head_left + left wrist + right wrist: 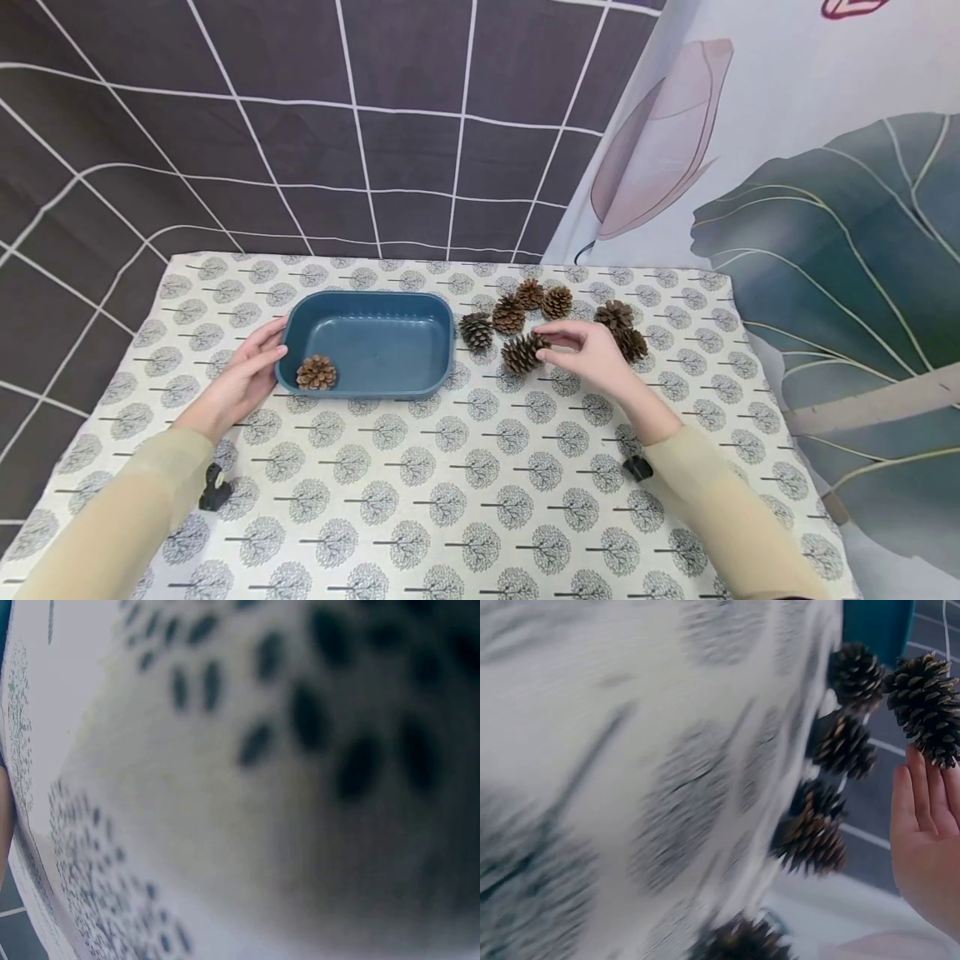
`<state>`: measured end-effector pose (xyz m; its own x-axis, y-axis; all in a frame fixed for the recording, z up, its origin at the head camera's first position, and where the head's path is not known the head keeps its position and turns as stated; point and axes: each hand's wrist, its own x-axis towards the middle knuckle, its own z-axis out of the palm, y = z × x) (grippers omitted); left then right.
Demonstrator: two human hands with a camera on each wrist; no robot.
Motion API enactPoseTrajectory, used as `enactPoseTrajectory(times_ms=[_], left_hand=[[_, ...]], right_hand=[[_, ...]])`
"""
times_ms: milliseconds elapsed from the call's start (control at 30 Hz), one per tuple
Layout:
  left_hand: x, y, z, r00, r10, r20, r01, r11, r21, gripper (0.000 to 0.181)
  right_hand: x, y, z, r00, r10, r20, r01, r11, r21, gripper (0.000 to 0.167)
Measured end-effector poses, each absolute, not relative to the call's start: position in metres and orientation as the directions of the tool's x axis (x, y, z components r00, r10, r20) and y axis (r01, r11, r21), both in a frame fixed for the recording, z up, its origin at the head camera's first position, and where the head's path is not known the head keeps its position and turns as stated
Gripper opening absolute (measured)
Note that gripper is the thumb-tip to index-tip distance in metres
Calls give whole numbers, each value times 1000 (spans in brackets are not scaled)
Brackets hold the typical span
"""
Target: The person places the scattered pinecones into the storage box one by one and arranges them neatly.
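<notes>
Between the fingertips and thumb of my right hand (581,354), a brown pine cone (521,354) is pinched at one end. The right wrist view shows this pine cone (926,709) at the fingertips, off the cloth. My left hand (243,379) touches the left side of a blue plastic basin (375,392), its fingers fairly straight along the outer wall and rim. One pine cone (317,372) lies inside the basin, in its near left corner. In the left wrist view, blurred patterned cloth (187,787) fills most of the picture.
Right of the basin lie several loose pine cones, among them a dark one (476,331) and a browner one (508,314). Farther right, two pine cones (615,315) sit close together. A tree-print cloth (450,483) covers the table; a dark tiled backdrop (405,150) stands behind.
</notes>
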<state>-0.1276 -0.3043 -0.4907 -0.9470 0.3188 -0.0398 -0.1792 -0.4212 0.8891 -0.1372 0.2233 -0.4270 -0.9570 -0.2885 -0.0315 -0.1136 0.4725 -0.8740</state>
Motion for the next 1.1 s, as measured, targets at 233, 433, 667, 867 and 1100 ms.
enactPoseTrajectory(times_ms=[233,433,667,867,1100], left_hand=[[-127,-304,-490,-947,317,-45,-185,-427,885,46],[-127,-303,-489,-947,317,-41,-184,-434,882,45],[-127,-304,-490,-948,314,-48,-182,-414,892,45],[-127,-304,-490,-947,319,-46,-185,-419,889,46],[-128,-304,-491,-947,319,-40,-178,-416,892,46]], right_hand=[[-151,190,-417,-936,-349,37,-201,445,-873,42],[-160,163,-408,-916,-389,97,-263,400,-878,40],[-167,130,-406,-906,-411,98,-255,347,-903,39],[-171,101,-411,-890,-446,93,-251,310,-917,38],[-170,71,-417,-863,-499,81,-283,344,-895,38]])
